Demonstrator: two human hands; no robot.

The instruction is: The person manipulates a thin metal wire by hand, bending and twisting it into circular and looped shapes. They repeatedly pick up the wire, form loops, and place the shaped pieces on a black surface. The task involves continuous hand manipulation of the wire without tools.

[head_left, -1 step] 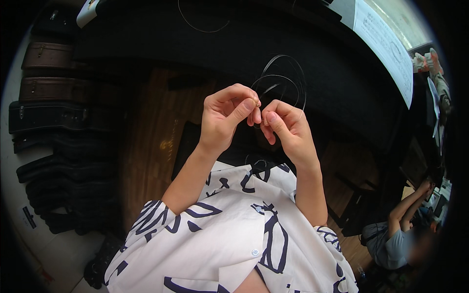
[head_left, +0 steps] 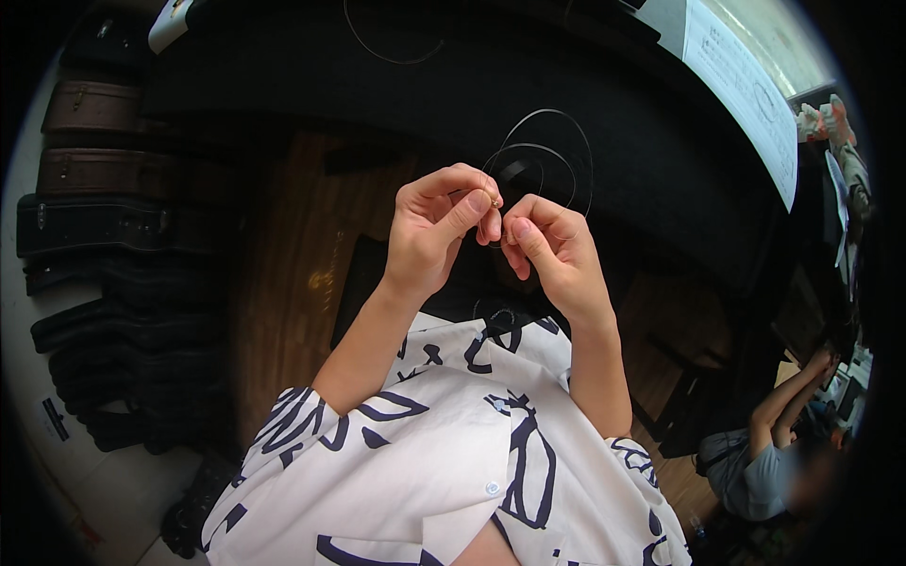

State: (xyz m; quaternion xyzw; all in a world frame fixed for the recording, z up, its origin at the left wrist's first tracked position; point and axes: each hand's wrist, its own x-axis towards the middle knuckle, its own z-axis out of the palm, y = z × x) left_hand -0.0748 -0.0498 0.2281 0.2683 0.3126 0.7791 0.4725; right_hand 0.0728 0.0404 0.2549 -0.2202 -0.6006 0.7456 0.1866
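Desk [head_left: 311, 71], matte black, bows across the upper view, its near edge hard to pick out in shadow. White short-sleeved shirt [head_left: 425, 481] fills the bottom, its creased cloth marked with bold dark-blue line shapes. Brown wood-grain floor [head_left: 293, 236] shows in strips to either side, leaving open room around both arms. Boxy cases [head_left: 109, 174], black and dark brown, line the left side, well apart from the arms. Another person [head_left: 755, 472], in a grey top, shows low at the right, also well apart. A white paper sheet [head_left: 741, 104] slants along the upper right, near the desk's end.

Both forearms angle up and inward, elbows bent, so the hands nearly meet in front of the shirt. The left hand [head_left: 436, 219] has thumb and forefinger pressed together on a thin wire [head_left: 540, 146], other fingers curled below. The right hand [head_left: 557, 247] pinches the same wire between thumb and bent forefinger. Smooth and faintly shiny, the wire springs above the hands in round loops against the black desk. Another strand [head_left: 401, 62] arcs at the top. Smallest is a gold-toned bit [head_left: 495, 202] at the left fingertips.
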